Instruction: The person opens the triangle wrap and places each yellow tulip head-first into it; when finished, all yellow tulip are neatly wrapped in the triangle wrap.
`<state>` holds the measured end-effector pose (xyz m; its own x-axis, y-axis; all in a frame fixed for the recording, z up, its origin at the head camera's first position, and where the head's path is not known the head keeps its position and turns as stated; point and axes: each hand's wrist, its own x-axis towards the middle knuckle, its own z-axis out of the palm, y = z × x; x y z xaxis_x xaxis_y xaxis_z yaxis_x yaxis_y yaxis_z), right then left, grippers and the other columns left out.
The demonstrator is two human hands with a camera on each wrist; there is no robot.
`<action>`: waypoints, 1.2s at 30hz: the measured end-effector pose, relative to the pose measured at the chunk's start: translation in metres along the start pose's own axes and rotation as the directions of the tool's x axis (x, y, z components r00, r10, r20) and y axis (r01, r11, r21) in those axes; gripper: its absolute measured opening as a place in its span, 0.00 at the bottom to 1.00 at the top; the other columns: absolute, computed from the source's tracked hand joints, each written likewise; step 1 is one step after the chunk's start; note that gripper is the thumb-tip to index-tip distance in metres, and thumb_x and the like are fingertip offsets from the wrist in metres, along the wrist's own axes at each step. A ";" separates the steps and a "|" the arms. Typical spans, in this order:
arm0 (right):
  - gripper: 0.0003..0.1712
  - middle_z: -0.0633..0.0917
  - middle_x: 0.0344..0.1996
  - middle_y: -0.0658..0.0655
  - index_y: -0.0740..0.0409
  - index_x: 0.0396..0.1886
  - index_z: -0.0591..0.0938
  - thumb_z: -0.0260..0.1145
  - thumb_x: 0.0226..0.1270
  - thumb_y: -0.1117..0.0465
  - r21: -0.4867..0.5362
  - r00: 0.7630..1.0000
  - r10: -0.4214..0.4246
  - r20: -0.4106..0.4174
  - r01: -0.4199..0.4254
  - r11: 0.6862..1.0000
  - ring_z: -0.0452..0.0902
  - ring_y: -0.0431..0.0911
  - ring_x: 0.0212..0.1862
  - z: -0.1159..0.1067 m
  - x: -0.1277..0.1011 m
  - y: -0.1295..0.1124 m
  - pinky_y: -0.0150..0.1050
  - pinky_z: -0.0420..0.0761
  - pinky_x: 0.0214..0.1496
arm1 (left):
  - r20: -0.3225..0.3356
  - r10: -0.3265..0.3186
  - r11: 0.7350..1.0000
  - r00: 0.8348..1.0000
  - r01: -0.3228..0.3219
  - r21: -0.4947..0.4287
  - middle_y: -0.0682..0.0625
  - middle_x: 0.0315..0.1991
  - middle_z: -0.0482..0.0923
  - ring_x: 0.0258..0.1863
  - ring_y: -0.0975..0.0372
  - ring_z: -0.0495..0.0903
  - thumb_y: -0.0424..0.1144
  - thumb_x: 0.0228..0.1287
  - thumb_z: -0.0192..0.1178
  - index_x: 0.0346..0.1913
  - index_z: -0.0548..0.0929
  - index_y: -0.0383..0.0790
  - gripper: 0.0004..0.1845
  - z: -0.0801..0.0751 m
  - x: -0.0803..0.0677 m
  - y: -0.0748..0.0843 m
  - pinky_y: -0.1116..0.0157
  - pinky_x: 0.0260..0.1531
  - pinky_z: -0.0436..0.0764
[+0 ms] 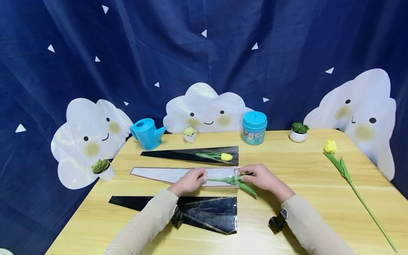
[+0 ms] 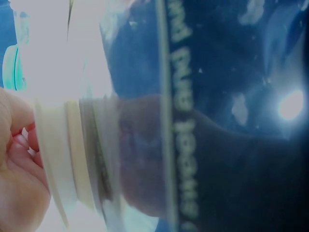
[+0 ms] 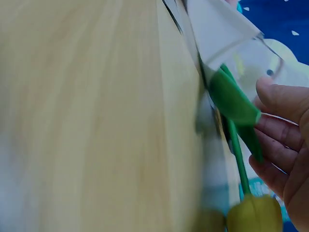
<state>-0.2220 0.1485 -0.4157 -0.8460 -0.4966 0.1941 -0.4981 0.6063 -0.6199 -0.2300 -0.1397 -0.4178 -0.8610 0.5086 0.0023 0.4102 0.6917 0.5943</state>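
A white flower sleeve point(image 1: 149, 172) with a clear front lies across the table's middle. Inside it runs the green stem of a tulip point(image 1: 215, 180), whose leaves stick out at the sleeve's wide mouth. My left hand point(image 1: 190, 181) pinches the sleeve near the stem's lower end. At the mouth is my right hand point(image 1: 262, 177); in the right wrist view its thumb and fingers stand apart, the fingers touching a green leaf point(image 3: 234, 96). The yellow tulip head point(image 3: 256, 215) shows below that hand and is hidden in the head view. Shiny film fills much of the left wrist view.
A black sleeve point(image 1: 169, 154) with a yellow tulip lies behind; another black sleeve point(image 1: 213, 212) lies in front. A loose tulip point(image 1: 357, 191) rests at right. A blue watering can point(image 1: 148, 134), a blue-lidded jar point(image 1: 254, 129) and several potted succulents stand around the edges.
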 end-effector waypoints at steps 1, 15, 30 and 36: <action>0.16 0.83 0.45 0.61 0.61 0.48 0.82 0.65 0.61 0.59 0.000 1.000 0.015 -0.013 -0.015 1.000 0.77 0.58 0.51 -0.002 -0.004 0.001 0.52 0.74 0.53 | 0.001 0.000 1.000 1.000 0.000 -0.003 0.53 0.22 0.60 0.24 0.61 0.63 0.33 0.69 0.49 0.28 0.69 0.40 0.09 0.000 0.000 0.000 0.63 0.32 0.65; 0.24 0.81 0.50 0.64 0.63 0.52 0.79 0.68 0.58 0.56 -0.008 0.991 0.088 -0.103 -0.089 0.996 0.74 0.62 0.54 -0.019 -0.039 0.027 0.57 0.70 0.56 | -0.003 -0.004 1.000 1.000 0.004 -0.014 0.53 0.21 0.61 0.23 0.62 0.64 0.33 0.69 0.49 0.29 0.69 0.40 0.09 0.000 0.000 -0.002 0.64 0.31 0.65; 0.29 0.81 0.49 0.61 0.62 0.56 0.76 0.71 0.54 0.59 0.032 0.998 0.046 -0.038 -0.045 0.998 0.75 0.59 0.53 -0.015 -0.045 0.035 0.55 0.71 0.55 | -0.004 -0.009 1.000 1.000 0.009 0.009 0.54 0.22 0.61 0.24 0.62 0.64 0.33 0.68 0.51 0.28 0.69 0.41 0.09 0.003 0.002 -0.005 0.64 0.32 0.65; 0.23 0.82 0.47 0.62 0.61 0.51 0.80 0.71 0.54 0.62 0.031 0.997 0.072 -0.018 -0.071 0.997 0.77 0.54 0.48 -0.018 -0.044 0.030 0.50 0.75 0.51 | 0.000 0.002 1.000 1.000 -0.002 0.000 0.53 0.21 0.61 0.24 0.61 0.64 0.32 0.68 0.50 0.28 0.69 0.40 0.09 0.002 0.003 -0.004 0.64 0.32 0.65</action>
<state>-0.2034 0.1994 -0.4296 -0.8830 -0.4401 0.1629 -0.4303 0.6208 -0.6553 -0.2333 -0.1398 -0.4215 -0.8602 0.5100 0.0037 0.4122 0.6908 0.5940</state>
